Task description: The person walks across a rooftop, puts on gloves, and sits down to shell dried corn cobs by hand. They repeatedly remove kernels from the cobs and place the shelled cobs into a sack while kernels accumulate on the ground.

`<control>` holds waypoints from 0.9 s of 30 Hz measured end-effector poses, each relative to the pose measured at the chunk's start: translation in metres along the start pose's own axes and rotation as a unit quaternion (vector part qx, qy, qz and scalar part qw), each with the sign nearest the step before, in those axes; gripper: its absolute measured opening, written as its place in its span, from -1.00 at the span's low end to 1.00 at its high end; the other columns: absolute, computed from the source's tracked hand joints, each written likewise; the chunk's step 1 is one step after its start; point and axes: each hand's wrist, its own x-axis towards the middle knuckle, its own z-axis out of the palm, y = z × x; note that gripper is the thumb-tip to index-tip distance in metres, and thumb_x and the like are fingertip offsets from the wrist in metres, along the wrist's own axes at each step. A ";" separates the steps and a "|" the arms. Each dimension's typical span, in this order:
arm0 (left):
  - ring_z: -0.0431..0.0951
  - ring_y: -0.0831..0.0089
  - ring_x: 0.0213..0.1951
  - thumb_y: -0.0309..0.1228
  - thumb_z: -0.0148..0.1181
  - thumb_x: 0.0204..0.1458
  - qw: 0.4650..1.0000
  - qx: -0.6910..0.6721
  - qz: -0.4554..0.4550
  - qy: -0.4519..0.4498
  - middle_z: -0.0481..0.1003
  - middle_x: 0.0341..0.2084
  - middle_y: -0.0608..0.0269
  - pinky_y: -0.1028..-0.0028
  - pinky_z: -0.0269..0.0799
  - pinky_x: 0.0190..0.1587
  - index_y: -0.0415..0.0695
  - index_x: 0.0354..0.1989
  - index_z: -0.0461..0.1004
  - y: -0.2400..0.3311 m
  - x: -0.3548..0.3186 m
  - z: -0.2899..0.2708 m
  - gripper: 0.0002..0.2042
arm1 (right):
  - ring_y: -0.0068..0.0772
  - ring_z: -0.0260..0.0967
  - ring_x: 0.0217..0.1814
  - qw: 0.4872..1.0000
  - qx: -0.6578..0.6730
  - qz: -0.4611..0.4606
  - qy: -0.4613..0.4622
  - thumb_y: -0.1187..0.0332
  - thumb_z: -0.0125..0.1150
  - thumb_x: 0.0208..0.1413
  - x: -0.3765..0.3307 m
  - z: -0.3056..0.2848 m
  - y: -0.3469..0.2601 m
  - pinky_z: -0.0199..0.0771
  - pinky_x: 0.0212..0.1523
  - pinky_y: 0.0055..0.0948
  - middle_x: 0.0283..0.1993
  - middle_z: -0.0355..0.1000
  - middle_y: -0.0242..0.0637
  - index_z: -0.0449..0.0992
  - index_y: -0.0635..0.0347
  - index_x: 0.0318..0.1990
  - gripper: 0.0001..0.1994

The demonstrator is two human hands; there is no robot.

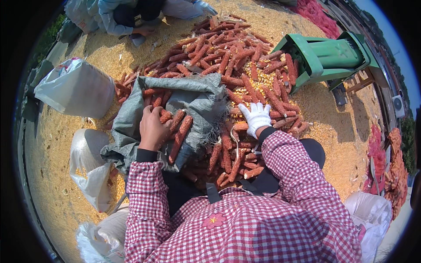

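My bare left hand (153, 127) is closed around red, stripped corn cobs (180, 139) at the mouth of a grey-green woven sack (199, 98). Its fingertips are partly hidden among the cobs. More cobs show inside the sack's opening, and the sack's frayed edge hangs to the right. My right hand (256, 118), in a white knit glove, rests on the large heap of cobs (210, 55) with its fingers spread. Loose yellow kernels lie between the cobs near it.
A green metal machine (324, 57) stands at the back right, beside the heap. White sacks (79, 87) stand along the left. At the far left another person (118, 19) crouches. Yellow kernels (52, 162) cover the ground, and red netting (318, 17) lies at the far right.
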 end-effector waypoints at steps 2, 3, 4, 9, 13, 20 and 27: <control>0.51 0.05 0.03 -0.30 0.43 -0.10 0.999 -0.045 0.016 0.017 0.44 0.05 0.00 0.22 0.47 0.03 -0.15 -0.04 0.53 0.009 0.001 0.002 -0.58 | -0.05 0.17 0.33 0.999 0.015 0.001 -0.038 0.22 0.42 -0.14 -0.001 -0.008 0.004 -0.06 0.33 0.29 0.19 0.32 -0.17 0.15 -0.21 0.38 -0.15; 0.53 0.07 0.00 -0.30 0.42 -0.08 0.996 -0.070 0.032 0.032 0.47 0.00 0.02 0.23 0.47 0.01 -0.15 -0.06 0.54 0.014 0.003 0.004 -0.61 | -0.04 0.19 0.32 0.998 0.045 0.010 -0.050 0.23 0.41 -0.15 0.002 -0.009 0.008 0.00 0.33 0.22 0.19 0.32 -0.16 0.15 -0.19 0.38 -0.15; 0.55 0.09 -0.02 -0.31 0.40 -0.06 0.993 -0.096 0.049 0.047 0.50 -0.05 0.04 0.24 0.48 -0.01 -0.15 -0.08 0.55 0.020 0.003 0.006 -0.64 | -0.04 0.22 0.31 0.995 0.076 0.019 -0.062 0.23 0.41 -0.15 0.004 -0.009 0.015 0.06 0.33 0.15 0.19 0.33 -0.15 0.16 -0.16 0.37 -0.16; 0.61 0.32 -0.43 -0.44 0.28 0.07 0.933 -0.348 0.083 -0.039 0.60 -0.46 0.09 0.39 0.49 -0.34 -0.26 -0.12 0.56 0.065 0.001 0.028 -0.77 | 0.04 0.34 0.26 0.947 0.315 0.052 0.034 0.20 0.37 -0.21 -0.013 -0.036 0.051 0.34 0.25 -0.21 0.26 0.35 0.00 0.14 0.07 0.35 -0.13; 0.61 0.45 -0.39 -0.46 0.17 0.17 0.856 -0.461 0.131 -0.196 0.61 -0.43 0.06 0.43 0.48 -0.33 -0.29 -0.09 0.53 0.103 -0.016 0.053 -0.80 | -0.17 0.50 -0.18 0.804 0.593 0.042 0.005 0.37 0.35 -0.19 -0.030 -0.050 0.060 0.54 -0.18 -0.24 -0.08 0.44 -0.06 0.16 0.19 0.23 -0.25; 0.58 0.51 -0.30 -0.34 0.21 0.23 0.736 -0.594 -0.008 -0.324 0.53 -0.22 0.14 0.50 0.53 -0.30 -0.36 0.22 0.23 0.155 -0.037 0.092 -0.50 | -0.35 0.48 -0.28 0.439 0.882 0.072 -0.154 0.46 0.23 0.01 -0.098 -0.033 0.028 0.67 -0.41 -0.22 -0.11 0.41 -0.24 0.19 0.17 0.30 -0.36; 0.51 0.58 -0.20 -0.33 0.20 0.24 0.750 -0.560 -0.004 -0.353 0.55 -0.20 0.17 0.50 0.50 -0.18 -0.39 0.13 0.33 0.144 -0.043 0.119 -0.57 | -0.38 0.44 -0.34 0.406 0.884 0.153 -0.174 0.54 0.19 0.01 -0.107 -0.034 0.004 0.56 -0.43 -0.34 -0.25 0.38 -0.28 0.35 0.20 -0.05 -0.69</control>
